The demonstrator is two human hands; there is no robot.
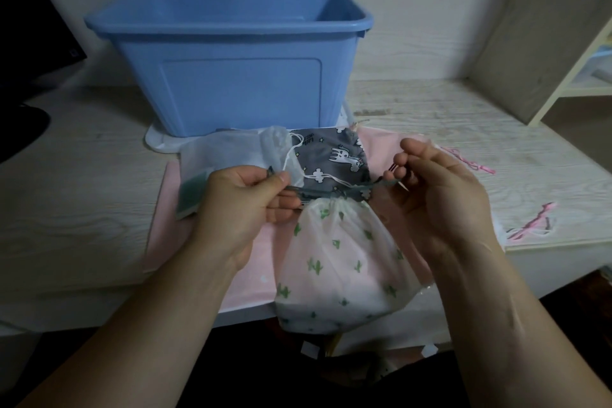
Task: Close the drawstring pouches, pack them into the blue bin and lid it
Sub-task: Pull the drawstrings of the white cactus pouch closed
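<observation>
A white pouch with green cactus print (344,262) lies at the desk's near edge, its neck cinched tight. My left hand (245,205) pinches the green drawstring's left end. My right hand (430,189) pinches the right end, the cord stretched taut between them. Behind it lie a grey pouch with white animal print (334,156) and a sheer white pouch (231,156), both on a flat pink pouch (185,235). The blue bin (231,56) stands open behind them on a white lid (159,142).
Another pink pouch with pink cords (530,225) lies at the right on the pale wooden desk (82,182). A dark monitor (29,53) stands at the left. A cream shelf (583,69) stands at the far right.
</observation>
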